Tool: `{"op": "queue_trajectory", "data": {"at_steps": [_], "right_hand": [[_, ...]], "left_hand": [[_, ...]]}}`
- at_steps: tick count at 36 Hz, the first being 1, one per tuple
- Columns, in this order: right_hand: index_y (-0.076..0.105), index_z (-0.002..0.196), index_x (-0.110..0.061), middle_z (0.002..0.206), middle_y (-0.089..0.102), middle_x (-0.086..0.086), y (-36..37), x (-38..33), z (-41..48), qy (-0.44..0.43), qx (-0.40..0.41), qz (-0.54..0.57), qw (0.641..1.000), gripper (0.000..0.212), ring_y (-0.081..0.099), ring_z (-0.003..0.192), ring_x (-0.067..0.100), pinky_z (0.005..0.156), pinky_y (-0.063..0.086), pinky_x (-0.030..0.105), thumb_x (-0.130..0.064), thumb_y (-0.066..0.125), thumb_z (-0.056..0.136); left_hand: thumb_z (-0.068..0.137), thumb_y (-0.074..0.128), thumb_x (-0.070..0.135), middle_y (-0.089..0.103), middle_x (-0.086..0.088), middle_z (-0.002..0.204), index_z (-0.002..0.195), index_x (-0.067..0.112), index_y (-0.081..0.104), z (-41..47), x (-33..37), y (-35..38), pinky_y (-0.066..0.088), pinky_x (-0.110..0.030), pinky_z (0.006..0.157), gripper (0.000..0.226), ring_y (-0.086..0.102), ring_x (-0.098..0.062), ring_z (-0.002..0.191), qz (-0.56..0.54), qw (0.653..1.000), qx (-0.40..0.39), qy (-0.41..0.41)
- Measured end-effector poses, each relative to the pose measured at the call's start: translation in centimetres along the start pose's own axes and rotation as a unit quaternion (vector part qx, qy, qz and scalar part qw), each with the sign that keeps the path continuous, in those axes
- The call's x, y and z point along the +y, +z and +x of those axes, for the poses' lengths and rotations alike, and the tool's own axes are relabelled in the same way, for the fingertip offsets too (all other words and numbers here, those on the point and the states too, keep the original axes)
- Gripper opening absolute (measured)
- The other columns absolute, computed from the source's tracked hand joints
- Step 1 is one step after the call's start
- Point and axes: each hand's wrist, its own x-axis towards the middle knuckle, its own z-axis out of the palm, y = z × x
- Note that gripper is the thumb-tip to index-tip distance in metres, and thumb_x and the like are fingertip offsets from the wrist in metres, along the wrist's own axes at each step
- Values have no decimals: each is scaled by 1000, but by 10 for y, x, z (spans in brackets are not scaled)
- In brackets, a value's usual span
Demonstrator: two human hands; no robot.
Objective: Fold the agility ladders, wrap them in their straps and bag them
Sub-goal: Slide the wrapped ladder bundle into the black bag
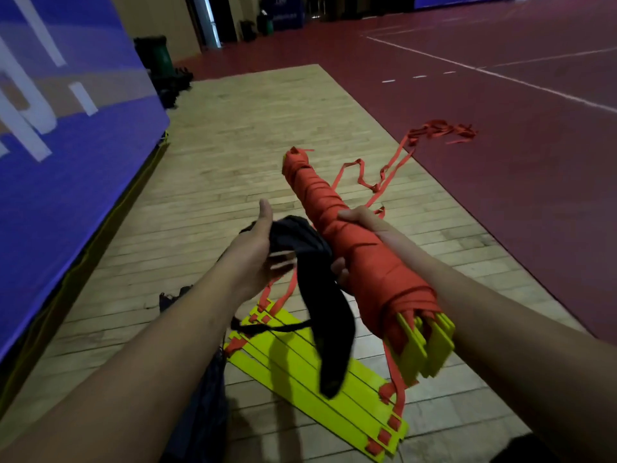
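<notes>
Now the bundle (377,269), one folded ladder wrapped closely in its red strap, is gripped around the middle by the right grip (365,225), with the thumb on top and the fingers underneath. It is held slanted above the floor (233,145), with the yellow rung ends pointing toward the person and the narrow tied end pointing away. The black bag (314,295) is held at its upper part by the left grip (257,255), just beside the bundle. The fingers there are blurred, so how tightly they are closed cannot be told. The rest of the bag hangs down limp and crumpled.

The step in hand is judged to be the bagging of this bundle. To do it well, the mouth of the bag should first be found and spread wide, because no opening can be seen now. The narrow tied end is probably better put in first, since the yellow ends are spread apart and may catch on the cloth. The bundle should be kept firmly squeezed while the bag is drawn over it, so that the wrapping is not loosened.

A second ladder (360,406) lies folded on the floor below. Its strap (394,165) trails away unwrapped, so that part of the task is left to do.
</notes>
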Motion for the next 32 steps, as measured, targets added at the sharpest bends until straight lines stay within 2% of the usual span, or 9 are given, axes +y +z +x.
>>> {"op": "queue_trajectory", "data": {"at_steps": [2,4,8,13,18,22,26,29,32], "right_hand": [[59,92,-8,83,53,7,1,-4,2,-24,-16,23,999,73,57,43,23,43,53,30,-14,97,30],[58,87,-7,81,50,6,5,-10,2,-59,-3,29,998,58,56,43,22,43,52,29,-16,92,41],[51,83,-10,69,48,4,0,-18,-2,-119,76,-5,990,34,56,45,17,48,52,22,-37,66,68],[48,78,-12,71,44,3,-12,-23,-6,-152,148,-7,977,25,51,48,17,47,50,22,-32,63,79],[48,82,-10,60,48,6,-11,-19,-13,-131,246,-66,958,22,53,54,26,42,52,28,-26,54,97],[47,113,-13,51,50,8,-16,-11,-12,-129,233,-70,961,19,56,44,27,99,50,61,-20,55,96],[53,118,-12,64,49,7,-6,-5,-2,-153,156,-41,975,38,49,39,22,63,61,52,-20,60,81],[61,100,-4,74,53,9,4,1,-4,-113,132,-30,984,37,54,41,21,46,55,27,-29,63,73],[63,99,-8,61,58,9,17,10,-11,-121,140,-46,982,25,56,38,19,40,50,23,-29,60,87]], "left_hand": [[51,41,97,74,-3,117,123,23,69,-12,-6,-3,52,-39,94,107,69,-20,108,86,991,-93,-31],[49,52,95,68,-1,129,123,30,71,-30,-14,-6,42,-37,109,100,62,-18,120,66,966,-238,-73],[54,91,56,64,-14,130,129,9,61,-51,-31,-13,52,-34,101,94,61,-26,119,102,907,-393,-115],[77,69,-14,73,-15,102,124,3,48,-49,-17,-14,59,-28,70,54,73,-23,87,74,954,-289,-41],[91,58,-7,68,-13,71,127,21,48,-45,3,-17,53,-25,48,47,64,-19,54,1,987,-148,66],[92,55,-7,67,-10,65,107,21,57,-32,5,-15,39,-30,51,32,57,-21,53,-51,991,-38,115],[100,52,9,69,-11,81,98,13,65,-35,1,-2,41,-20,42,14,63,-15,55,-47,994,-53,81],[88,59,45,73,-16,91,100,6,67,-40,-1,9,58,-27,61,42,72,-22,74,-45,990,-111,70],[75,70,45,74,-14,93,104,4,64,-44,-3,13,59,-29,67,50,73,-19,76,59,979,-153,121]]}}
